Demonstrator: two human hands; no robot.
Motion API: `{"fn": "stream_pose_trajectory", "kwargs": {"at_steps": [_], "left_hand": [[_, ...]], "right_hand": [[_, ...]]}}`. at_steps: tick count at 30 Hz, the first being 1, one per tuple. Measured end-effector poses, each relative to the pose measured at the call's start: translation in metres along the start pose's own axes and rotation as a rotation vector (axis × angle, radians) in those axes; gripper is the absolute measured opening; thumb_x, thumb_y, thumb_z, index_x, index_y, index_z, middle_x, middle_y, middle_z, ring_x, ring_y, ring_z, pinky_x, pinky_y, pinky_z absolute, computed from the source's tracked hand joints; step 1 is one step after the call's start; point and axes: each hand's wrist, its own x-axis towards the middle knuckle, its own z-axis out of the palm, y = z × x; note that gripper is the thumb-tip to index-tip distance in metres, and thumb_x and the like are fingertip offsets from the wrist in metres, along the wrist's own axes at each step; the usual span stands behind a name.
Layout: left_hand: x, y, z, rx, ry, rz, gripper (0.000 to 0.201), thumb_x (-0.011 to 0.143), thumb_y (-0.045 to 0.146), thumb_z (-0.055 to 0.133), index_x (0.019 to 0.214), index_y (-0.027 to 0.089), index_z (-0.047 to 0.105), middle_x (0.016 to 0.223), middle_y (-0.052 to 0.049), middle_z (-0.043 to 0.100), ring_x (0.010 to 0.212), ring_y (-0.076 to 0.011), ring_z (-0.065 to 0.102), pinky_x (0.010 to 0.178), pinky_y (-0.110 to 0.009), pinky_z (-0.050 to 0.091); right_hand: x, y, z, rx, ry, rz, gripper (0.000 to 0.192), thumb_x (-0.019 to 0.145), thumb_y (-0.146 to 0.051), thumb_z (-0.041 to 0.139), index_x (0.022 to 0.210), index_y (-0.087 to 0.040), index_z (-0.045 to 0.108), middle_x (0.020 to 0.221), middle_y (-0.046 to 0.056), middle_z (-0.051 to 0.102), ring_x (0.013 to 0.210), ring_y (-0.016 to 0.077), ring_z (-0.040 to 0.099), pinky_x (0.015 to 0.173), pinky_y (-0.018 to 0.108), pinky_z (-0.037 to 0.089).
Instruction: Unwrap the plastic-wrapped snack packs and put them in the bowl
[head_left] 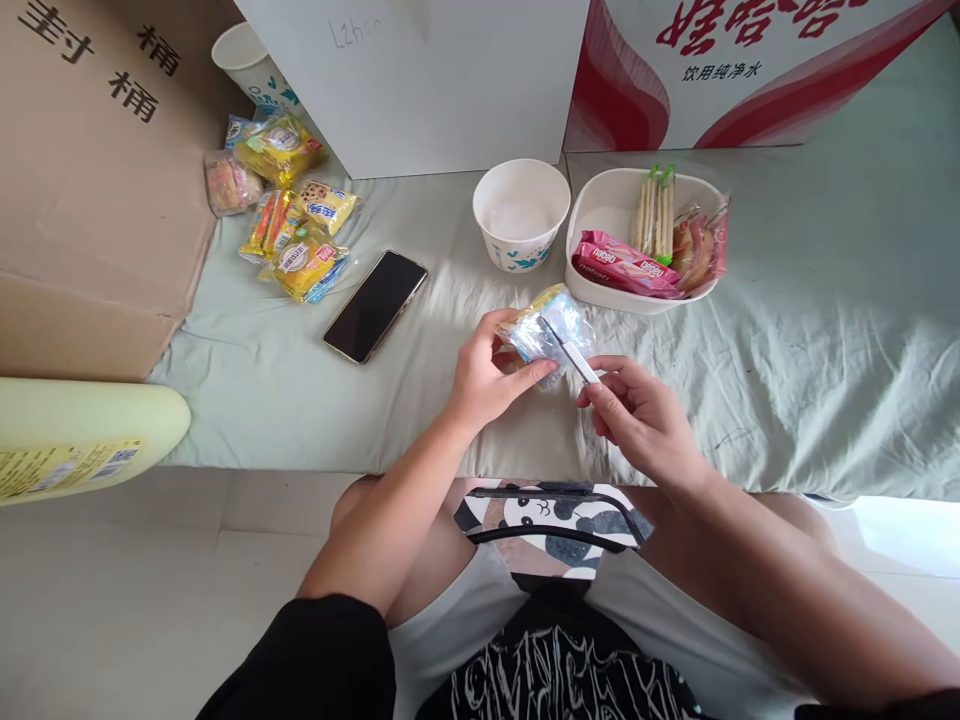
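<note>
My left hand (491, 370) is closed on a wrapped snack (561, 318) in a clear, blue and yellow wrapper, thumb on the near side. In my right hand (637, 410) is a slim white-handled cutter (579, 360), pinched between thumb and fingers. Its narrow dark tip lies over the wrapper; whether it has pierced the film I cannot tell. Just beyond the hands stand a white paper bowl (521, 240) with a leaf print and a white tub (592, 195). The tub holds a pink wafer packet (624, 265), wrapped sticks (655, 215) and wrapped round biscuits (697, 248).
A dark-screened phone (376, 305) lies left of my hands. Several packaged snacks (304, 258) are heaped behind it, near a paper cup (247, 55). A brown carton (97, 200), a white box (427, 90) and a red-white box (697, 100) border the cloth-covered surface (810, 330).
</note>
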Motion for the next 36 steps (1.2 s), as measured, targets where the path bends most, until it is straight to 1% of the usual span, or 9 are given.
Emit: {"fn": "stream_pose_trajectory", "kwargs": {"at_steps": [6, 10, 14, 17, 23, 27, 29, 33, 36], "left_hand": [[0.015, -0.002, -0.024, -0.133, 0.257, -0.017, 0.063, 0.065, 0.063, 0.091, 0.109, 0.03, 0.06, 0.099, -0.001, 0.069, 0.096, -0.0195, 0.072, 0.081, -0.033, 0.06], [0.022, -0.002, -0.043, -0.167, 0.305, -0.092, 0.066, 0.067, 0.065, 0.089, 0.117, 0.038, 0.055, 0.114, -0.001, 0.068, 0.103, -0.02, 0.07, 0.079, -0.033, 0.06], [0.016, -0.004, -0.038, -0.118, 0.204, -0.101, 0.084, 0.06, 0.06, 0.095, 0.126, 0.039, 0.048, 0.114, -0.001, 0.064, 0.092, -0.018, 0.07, 0.076, -0.032, 0.059], [0.009, -0.005, -0.03, -0.046, 0.041, -0.077, 0.067, 0.067, 0.061, 0.09, 0.116, 0.032, 0.054, 0.108, -0.002, 0.063, 0.09, -0.0178, 0.069, 0.077, -0.032, 0.058], [0.006, -0.004, -0.032, 0.186, -0.031, 0.077, 0.068, 0.07, 0.059, 0.087, 0.123, 0.028, 0.059, 0.137, -0.011, 0.062, 0.132, -0.0288, 0.06, 0.102, -0.04, 0.055], [0.003, 0.002, -0.03, 0.277, -0.049, 0.031, 0.048, 0.079, 0.04, 0.082, 0.12, 0.026, 0.061, 0.121, -0.007, 0.07, 0.098, -0.0201, 0.071, 0.083, -0.033, 0.058], [0.003, 0.003, -0.03, 0.241, -0.013, 0.011, 0.041, 0.081, 0.035, 0.078, 0.117, 0.026, 0.061, 0.112, -0.005, 0.07, 0.079, -0.0152, 0.067, 0.071, -0.03, 0.056], [0.008, 0.001, -0.037, 0.204, 0.162, 0.009, 0.034, 0.08, 0.028, 0.072, 0.11, 0.025, 0.058, 0.091, 0.001, 0.064, 0.069, -0.0138, 0.06, 0.07, -0.03, 0.053], [0.013, -0.001, -0.049, 0.229, 0.28, -0.004, 0.03, 0.076, 0.02, 0.065, 0.104, 0.025, 0.056, 0.08, 0.003, 0.056, 0.064, -0.0127, 0.055, 0.068, -0.029, 0.051]], "right_hand": [[0.004, -0.003, -0.007, -0.166, -0.049, 0.032, 0.036, 0.095, -0.047, 0.06, 0.114, -0.018, 0.068, 0.076, 0.004, 0.073, 0.055, 0.0126, 0.055, 0.051, 0.027, 0.043], [0.009, 0.001, -0.018, -0.302, 0.041, -0.001, 0.032, 0.095, -0.043, 0.057, 0.112, -0.019, 0.07, 0.078, 0.004, 0.074, 0.058, 0.0149, 0.058, 0.056, 0.029, 0.045], [0.016, 0.014, -0.03, -0.595, 0.236, -0.126, 0.024, 0.09, -0.036, 0.06, 0.105, -0.022, 0.072, 0.092, 0.007, 0.075, 0.062, 0.017, 0.06, 0.06, 0.032, 0.047], [0.02, 0.024, -0.034, -0.803, 0.307, -0.204, 0.022, 0.089, -0.031, 0.058, 0.104, -0.022, 0.072, 0.101, 0.011, 0.074, 0.074, 0.0228, 0.067, 0.066, 0.035, 0.051], [0.017, 0.022, -0.033, -0.813, 0.287, -0.392, 0.036, 0.088, -0.017, 0.052, 0.12, -0.022, 0.066, 0.115, 0.013, 0.072, 0.106, 0.0303, 0.07, 0.092, 0.045, 0.057], [0.014, 0.016, -0.022, -0.631, 0.071, -0.593, 0.048, 0.089, -0.022, 0.057, 0.137, -0.022, 0.057, 0.134, 0.015, 0.067, 0.124, 0.0314, 0.064, 0.101, 0.048, 0.054], [0.015, 0.016, -0.018, -0.626, 0.031, -0.624, 0.044, 0.091, -0.023, 0.057, 0.135, -0.022, 0.059, 0.127, 0.014, 0.07, 0.118, 0.031, 0.066, 0.097, 0.048, 0.055], [0.017, 0.014, -0.027, -0.648, 0.076, -0.568, 0.025, 0.09, -0.018, 0.054, 0.108, -0.024, 0.071, 0.096, 0.008, 0.073, 0.091, 0.0259, 0.069, 0.085, 0.043, 0.054], [0.016, 0.013, -0.043, -0.625, 0.249, -0.492, 0.015, 0.084, -0.017, 0.057, 0.092, -0.025, 0.068, 0.089, 0.006, 0.07, 0.084, 0.0235, 0.067, 0.079, 0.04, 0.055]]}}
